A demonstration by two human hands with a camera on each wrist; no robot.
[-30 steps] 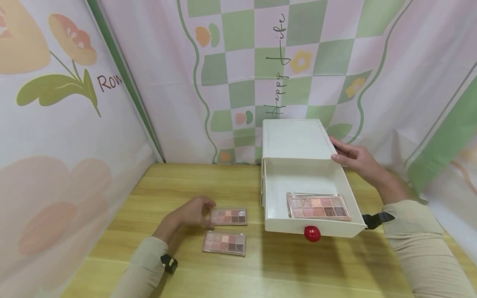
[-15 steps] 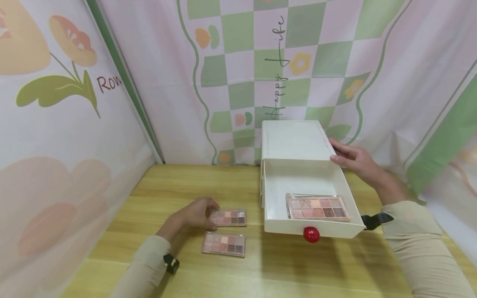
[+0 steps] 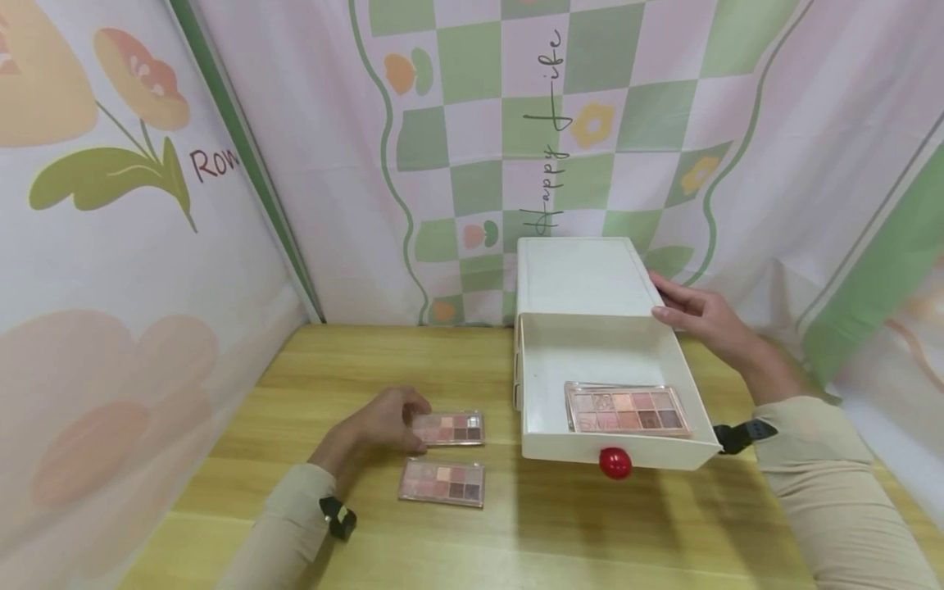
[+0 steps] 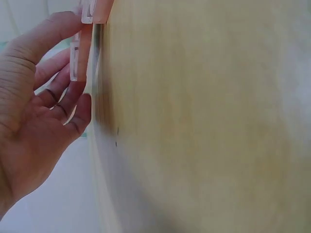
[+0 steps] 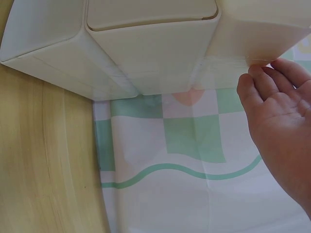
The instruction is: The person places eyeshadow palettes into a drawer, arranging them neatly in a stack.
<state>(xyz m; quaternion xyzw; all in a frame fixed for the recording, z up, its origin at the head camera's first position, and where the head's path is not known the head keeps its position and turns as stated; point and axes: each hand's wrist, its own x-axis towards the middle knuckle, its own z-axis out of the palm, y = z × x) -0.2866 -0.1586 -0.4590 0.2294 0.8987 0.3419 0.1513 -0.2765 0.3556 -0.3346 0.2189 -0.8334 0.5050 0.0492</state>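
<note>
My left hand (image 3: 379, 419) pinches the left end of an eyeshadow palette (image 3: 463, 428) on the table. In the left wrist view, the thumb and fingers (image 4: 51, 34) lie about the palette's pink edge (image 4: 80, 58). Just nearer lies a second eyeshadow palette (image 3: 442, 482), which the hand leaves bare in the head view. My right hand (image 3: 710, 324) rests against the right side of a white drawer cabinet (image 3: 578, 274), its thumb at the top edge. The right wrist view shows straight fingers (image 5: 265, 85) touching the side wall. The top drawer (image 3: 564, 352) is pulled out and contains stacked eyeshadow palettes (image 3: 627, 410).
A red knob (image 3: 615, 463) sticks out from the drawer front. The pulled-out drawer overhangs the wooden table (image 3: 413, 545). Behind the cabinet hangs a patterned curtain (image 3: 472, 123), with more fabric at left and right. Black straps sit on both wrists.
My left fingers have closed in over the left end of the farther palette, which has shifted very slightly left. The right hand and the drawer stay as they were.
</note>
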